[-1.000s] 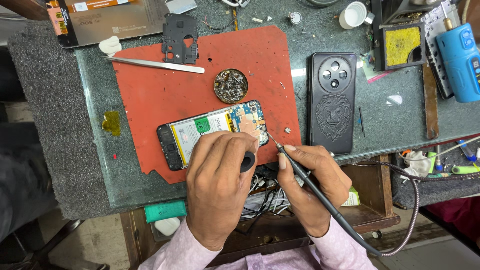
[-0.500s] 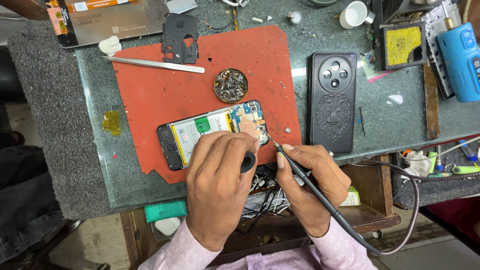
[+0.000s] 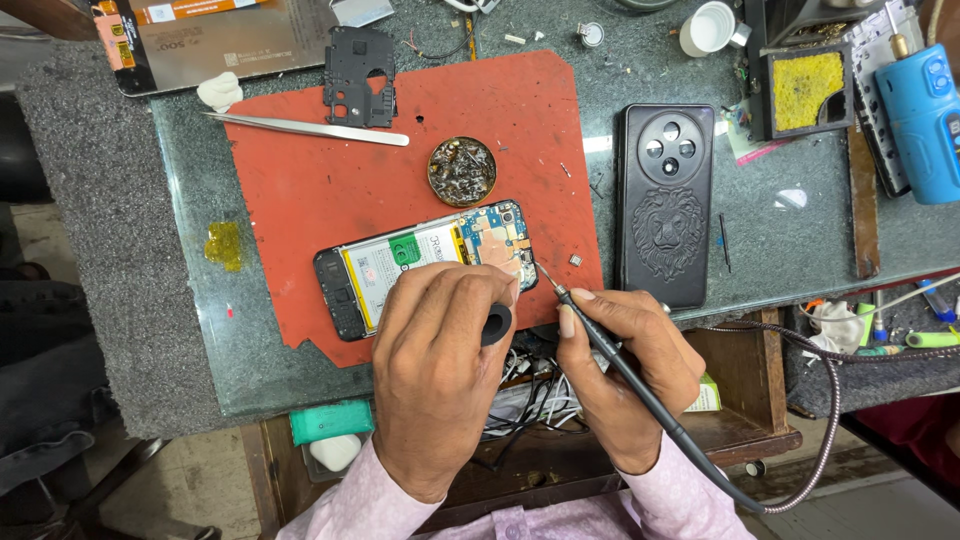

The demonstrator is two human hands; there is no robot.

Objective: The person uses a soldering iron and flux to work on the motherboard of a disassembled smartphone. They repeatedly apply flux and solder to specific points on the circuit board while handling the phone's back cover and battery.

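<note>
The opened phone (image 3: 425,265) lies back-up on the red mat (image 3: 300,190), its cover off so the battery and the circuit board at its right end are bare. The left hand (image 3: 440,360) is laid over the phone's lower edge, pinning it flat so it cannot slide; its grip is clenched round a short black tool (image 3: 496,324), of which only the round end shows, so what kind it is I cannot quite tell. The right hand (image 3: 625,365) is grasping a slim soldering iron (image 3: 580,315) like a pen, low near the tip for control, and the tip rests at the lower right corner of the board. Its dark cable (image 3: 800,440) loops off past the table edge to the right.

Just above the phone sits a round tin of small metal parts (image 3: 462,171), close enough to reach. Steel tweezers (image 3: 305,127) lie along the mat's upper part, beside a black plastic frame (image 3: 360,75) at its top edge. To the right of the mat, on the glass table (image 3: 190,200), a black phone case with a lion relief (image 3: 667,205) lies face down, well apart from the work. Further right are a yellow sponge in its holder (image 3: 805,85) and a blue device (image 3: 925,120)
</note>
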